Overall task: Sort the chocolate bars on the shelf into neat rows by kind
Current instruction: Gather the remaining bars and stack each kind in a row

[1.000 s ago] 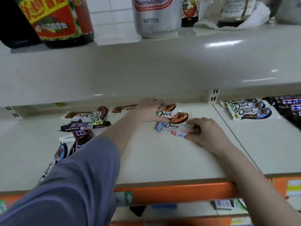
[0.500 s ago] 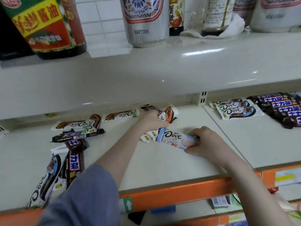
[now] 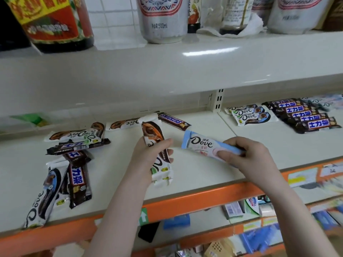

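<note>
Shelf, mid-front: left hand grips white-and-brown Dove bars upright near the front edge; right hand pinches a pale-blue Dove bar beside them.

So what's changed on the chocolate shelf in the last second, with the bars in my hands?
The left hand has gripped the brown-and-white Dove bars it was resting on and lifted them toward you, uncovering a Snickers bar behind. The right hand has kept hold of the light-blue Dove bar. The jumbled pile on the left and sorted rows on the right are unchanged.
</note>
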A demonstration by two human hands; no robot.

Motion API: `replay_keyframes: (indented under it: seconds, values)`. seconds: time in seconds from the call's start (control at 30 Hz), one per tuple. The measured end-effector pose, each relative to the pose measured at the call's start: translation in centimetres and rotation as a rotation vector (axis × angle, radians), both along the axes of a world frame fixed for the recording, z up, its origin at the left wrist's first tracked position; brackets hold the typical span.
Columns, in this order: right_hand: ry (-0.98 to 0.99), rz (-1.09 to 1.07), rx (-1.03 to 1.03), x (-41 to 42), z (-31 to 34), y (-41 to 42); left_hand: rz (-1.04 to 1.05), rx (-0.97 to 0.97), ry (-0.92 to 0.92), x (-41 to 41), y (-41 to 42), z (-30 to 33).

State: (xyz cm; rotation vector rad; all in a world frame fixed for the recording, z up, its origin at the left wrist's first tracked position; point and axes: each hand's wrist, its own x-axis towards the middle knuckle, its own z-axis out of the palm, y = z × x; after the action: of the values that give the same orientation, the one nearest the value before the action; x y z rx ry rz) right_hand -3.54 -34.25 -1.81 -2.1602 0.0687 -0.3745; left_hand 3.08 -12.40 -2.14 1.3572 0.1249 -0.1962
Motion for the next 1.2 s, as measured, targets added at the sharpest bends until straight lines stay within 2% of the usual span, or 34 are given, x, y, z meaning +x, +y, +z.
replay_keyframes:
  seconds: [0.27, 0.4, 0.6, 0.73, 1.03, 1.2]
  values:
    - [-0.076, 0.002, 0.140, -1.2, 1.1, -8.6, 0.053, 0.145, -0.077, -3.0, -7.9, 0.7]
    - [-0.080, 0.012, 0.197, -1.0, 0.3, -17.0, 0.051, 0.178, -0.134, -3.2, -16.4, 0.6]
    - [-0.074, 0.057, 0.127, -1.6, 0.0, -31.3, 0.067, 0.166, -0.145, -3.5, -31.3, 0.8]
    - [-0.022, 0.103, 0.149, -2.4, 0.9, -37.8, 0.028, 0.245, -0.149, -3.9, -37.6, 1.9]
    - [-0.024, 0.169, 0.206, -2.7, 1.4, -43.3, -0.107, 0.310, -0.179, -3.8, -43.9, 2.2]
    - [-0.119, 0.134, 0.051, -1.0, 0.9, -46.8, -0.092, 0.263, -0.154, -3.3, -47.2, 2.1]
